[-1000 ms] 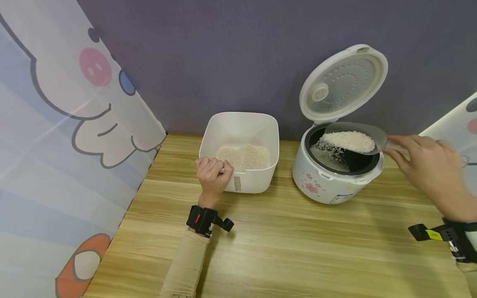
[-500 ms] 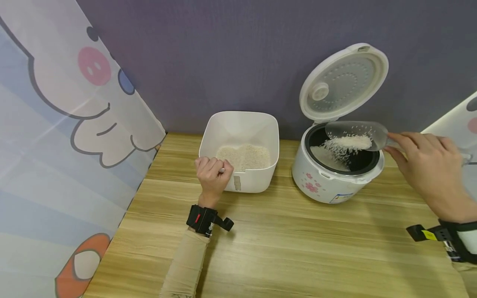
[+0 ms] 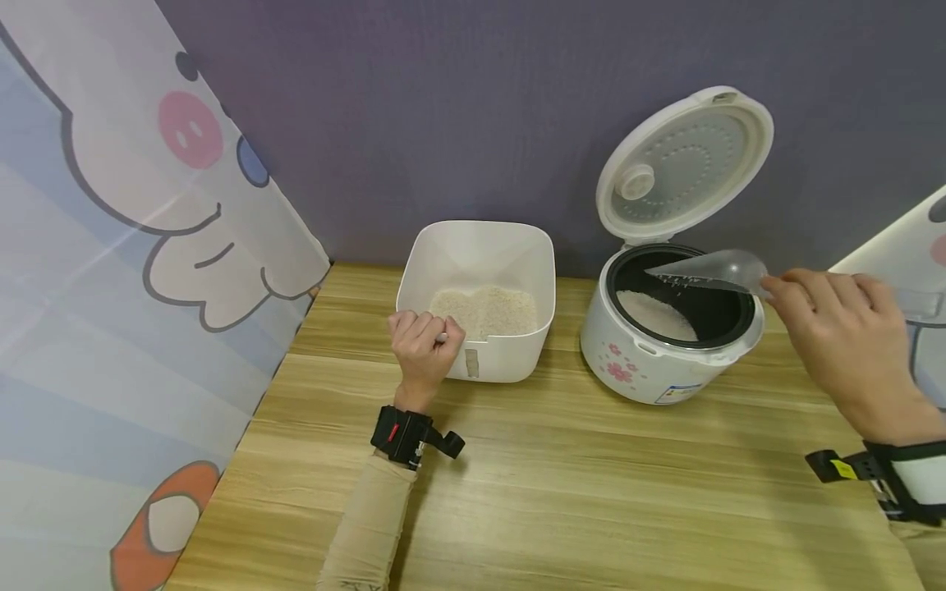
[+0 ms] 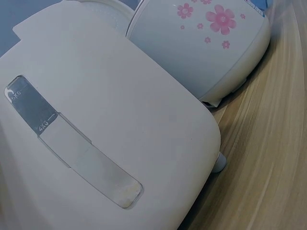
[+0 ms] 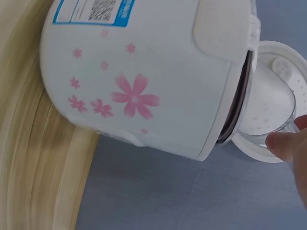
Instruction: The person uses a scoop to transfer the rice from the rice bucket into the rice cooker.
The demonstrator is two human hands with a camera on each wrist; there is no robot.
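My left hand [image 3: 426,349] is curled over the front left rim of a white rice bin [image 3: 510,361], which has a bed of rice [image 3: 484,312] inside. In the left wrist view the bin's front wall [image 4: 120,96] fills the picture, with its clear level window. My right hand [image 3: 838,336] grips the handle of a clear scoop [image 3: 720,267], tipped on its side over the open rice cooker [image 3: 643,373]. A few grains cling to the scoop or drop from it. Rice [image 3: 658,316] lies in the cooker's dark inner pot. The right wrist view shows thumb and finger pinching the scoop.
The cooker's lid [image 3: 683,168] stands raised against the dark wall behind. Bin and cooker sit side by side on the wooden table [image 3: 576,484], a narrow gap between them. A printed cartoon sheet [image 3: 96,312] hangs along the left side.
The scoop has rolled further over, and most of its rice has poured into the cooker's pot. My left hand and the bin stay where they were.
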